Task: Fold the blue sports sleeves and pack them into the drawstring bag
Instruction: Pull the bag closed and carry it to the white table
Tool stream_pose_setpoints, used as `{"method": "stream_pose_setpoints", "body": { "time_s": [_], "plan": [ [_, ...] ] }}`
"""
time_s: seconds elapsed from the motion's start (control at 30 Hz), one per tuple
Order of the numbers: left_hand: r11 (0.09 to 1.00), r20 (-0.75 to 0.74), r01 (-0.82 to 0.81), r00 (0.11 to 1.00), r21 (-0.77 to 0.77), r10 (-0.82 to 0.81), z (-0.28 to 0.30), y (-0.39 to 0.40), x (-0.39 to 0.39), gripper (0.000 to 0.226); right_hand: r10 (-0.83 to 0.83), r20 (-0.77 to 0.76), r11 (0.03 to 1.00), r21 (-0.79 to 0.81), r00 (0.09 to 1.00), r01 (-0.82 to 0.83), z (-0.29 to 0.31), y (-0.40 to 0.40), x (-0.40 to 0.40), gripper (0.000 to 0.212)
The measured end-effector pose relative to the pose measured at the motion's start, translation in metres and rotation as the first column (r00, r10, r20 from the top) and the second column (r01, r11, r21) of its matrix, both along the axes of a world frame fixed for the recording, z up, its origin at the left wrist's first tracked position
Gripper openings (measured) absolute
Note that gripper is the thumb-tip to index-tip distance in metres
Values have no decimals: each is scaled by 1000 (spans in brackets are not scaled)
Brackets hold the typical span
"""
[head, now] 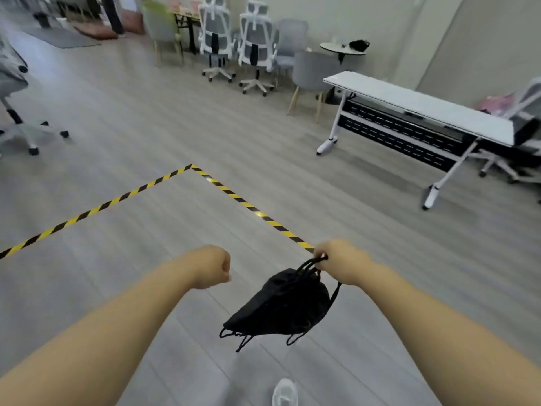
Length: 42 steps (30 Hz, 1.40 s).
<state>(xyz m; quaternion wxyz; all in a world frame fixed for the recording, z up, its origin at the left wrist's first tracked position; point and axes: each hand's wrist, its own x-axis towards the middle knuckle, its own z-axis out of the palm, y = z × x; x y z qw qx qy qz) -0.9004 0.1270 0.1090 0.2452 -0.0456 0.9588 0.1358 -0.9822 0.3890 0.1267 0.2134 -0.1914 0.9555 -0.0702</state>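
Black drawstring bag [288, 306] hangs in mid-air, lower centre-right of view, above the grey plank floor [146, 127], not touching it. Its mouth is cinched shut at the top; body looks bulged, contents not visible. Loose cord ends dangle from the bottom corners.

Right hand [339, 263] is closed round the bag's cords [310, 263] at the cinched top, carrying the bag's weight; one cord loop runs down past the wrist. Left hand [212, 266] is curled into an empty fist, w/ nothing in it, apart from the bag and level w/ the right hand. Both forearms are bare and stretch fwd from the bottom corners.

Blue sleeves: can't tell where they are, none visible outside the bag.

Under the bag, at the bottom edge, a white shoe [285, 394] shows. Yellow-black striped tape [234, 196] marks a corner on the floor just ahead of the hands; one leg runs toward the right hand, the other off to the left.

Further out: a white folding table [415, 105] on castors at right, two white mesh office chairs [234, 42] by the back wall, grey chairs near them, a small round table [342, 49] w/ a dark item on it, and part of another office chair [17, 112] at far left.
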Motion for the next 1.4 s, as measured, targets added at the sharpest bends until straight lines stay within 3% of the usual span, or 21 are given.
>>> {"method": "stream_pose_setpoints", "body": {
  "time_s": [0.23,0.6,0.9,1.2,1.4],
  "plan": [
    [993,12,109,994,-55,-108,-8,33,-148,22,-87,2,996,19,996,87,-12,38,-129,6],
    [970,39,217,976,-110,-214,-4,77,-371,19,-214,-11,974,75,977,215,-10,98,-336,16],
    [945,29,302,953,-122,-301,-12,87,-567,25,-393,-56,914,86,918,397,-14,139,-495,13],
    [887,4,441,896,-140,-445,5,96,-780,27,-543,-85,836,41,836,547,4,147,-659,13],
    [885,-2,452,890,-113,-456,10,117,-892,26,-638,-102,770,-94,764,631,17,164,-753,15]
  ]
}}
